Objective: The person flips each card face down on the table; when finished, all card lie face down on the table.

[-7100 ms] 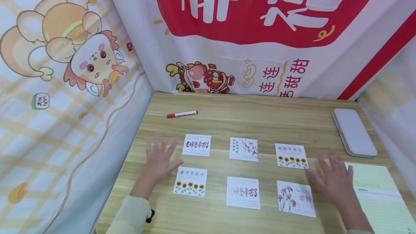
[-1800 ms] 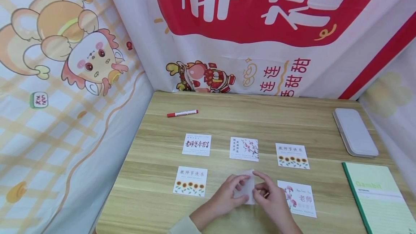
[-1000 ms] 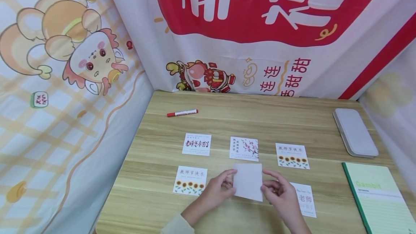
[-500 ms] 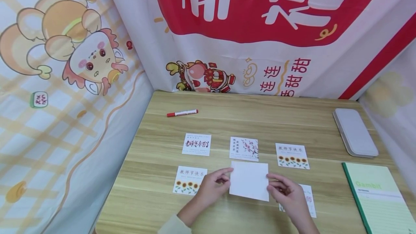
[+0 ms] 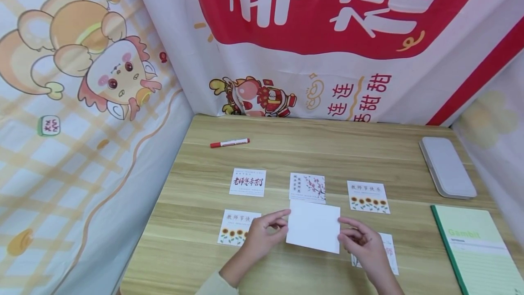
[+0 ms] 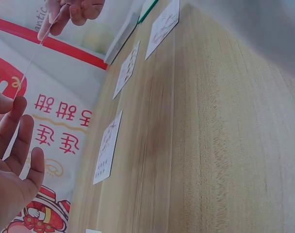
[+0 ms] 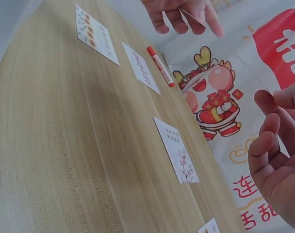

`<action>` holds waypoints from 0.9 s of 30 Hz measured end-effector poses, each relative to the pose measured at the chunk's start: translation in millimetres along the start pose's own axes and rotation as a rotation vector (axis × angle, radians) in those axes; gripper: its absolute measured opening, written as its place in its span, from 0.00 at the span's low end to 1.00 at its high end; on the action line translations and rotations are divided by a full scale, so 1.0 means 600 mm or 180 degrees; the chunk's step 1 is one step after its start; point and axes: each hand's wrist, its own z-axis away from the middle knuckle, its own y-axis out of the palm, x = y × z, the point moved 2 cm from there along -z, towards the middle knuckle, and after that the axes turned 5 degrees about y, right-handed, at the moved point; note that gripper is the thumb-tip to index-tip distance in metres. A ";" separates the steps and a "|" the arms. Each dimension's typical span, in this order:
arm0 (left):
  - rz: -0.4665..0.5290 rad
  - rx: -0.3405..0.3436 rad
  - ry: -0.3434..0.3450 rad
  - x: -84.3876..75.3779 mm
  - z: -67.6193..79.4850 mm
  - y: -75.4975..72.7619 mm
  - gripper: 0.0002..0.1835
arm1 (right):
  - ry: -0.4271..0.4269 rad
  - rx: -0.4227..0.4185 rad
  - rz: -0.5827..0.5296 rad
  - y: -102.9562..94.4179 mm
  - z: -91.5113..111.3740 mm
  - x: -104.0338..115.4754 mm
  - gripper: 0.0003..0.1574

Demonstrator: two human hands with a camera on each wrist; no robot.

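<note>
A square card [image 5: 313, 227] is held just above the table, its blank white side facing the head camera. My left hand [image 5: 264, 235] pinches its left edge between thumb and fingertips. At the opposite edge my right hand [image 5: 365, 244] pinches it the same way. Both wrist views show the card nearly edge-on, raised off the tabletop. Under my left hand lies a sunflower card [image 5: 235, 227], partly covered. A carnation card [image 5: 389, 251] is mostly hidden behind my right hand. The plum-blossom card [image 5: 308, 187] lies just beyond the held one, its lower edge overlapped in view.
Farther back lie a card with red-black lettering [image 5: 247, 182] and another sunflower card [image 5: 369, 196]. A red-and-white marker [image 5: 230, 143] rests near the back. At right are a pale hard case [image 5: 447, 167] and a green notebook [image 5: 475, 245]. Printed cloths hang behind and beside the table [image 5: 327, 144].
Earlier, both hands were spread over the table with the lettered card lying lower middle. That card was lifted by both hands, and its blank side has turned toward the head camera.
</note>
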 end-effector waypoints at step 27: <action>-0.0098 0.0239 -0.0226 0.045 0.011 0.009 0.22 | 0.0371 0.0028 0.0236 0.014 -0.014 -0.069 0.24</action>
